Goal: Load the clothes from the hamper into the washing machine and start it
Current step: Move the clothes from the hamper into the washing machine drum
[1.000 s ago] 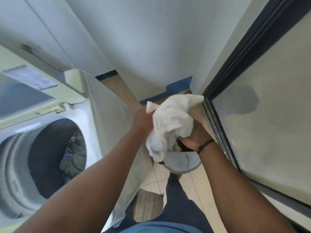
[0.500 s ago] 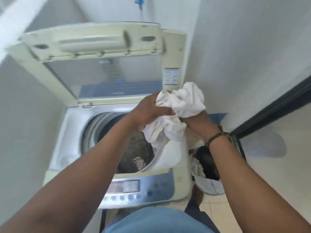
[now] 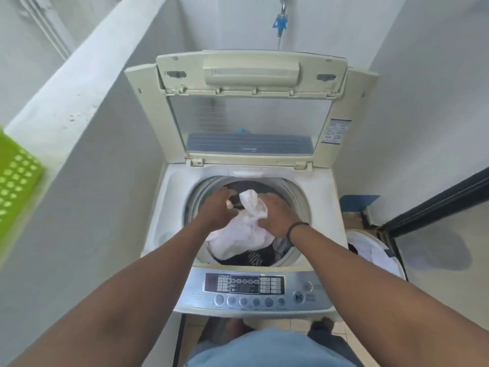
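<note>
The white cloth you are handling is a soft, crumpled bundle, bright against the dark clothes already lying in the drum of the washing machine. One end bunches up into a knot between your hands, and the wider part spreads down and to the left over the dark laundry, reaching the near edge of the opening.

Your left hand rests on the cloth's left side, palm down, fingers spread and reaching toward the far wall of the drum; it lies over the fabric, but whether the fingers are clamped on it cannot be told from here. Your right hand is curled around the bunched upper end, fingers wrapped into the fabric, so the cloth sits partly inside that grasp and partly hangs free below it. A dark band circles your right wrist.

Both your forearms stretch forward from the bottom corners and meet over the drum, hands close together inside the round opening, wrists roughly level with the rim. The lid stands upright behind them. The control panel lies just below your forearms. The white hamper sits on the floor just to the right of the machine, with some clothing showing inside. A green basket sits on the ledge at far left.
</note>
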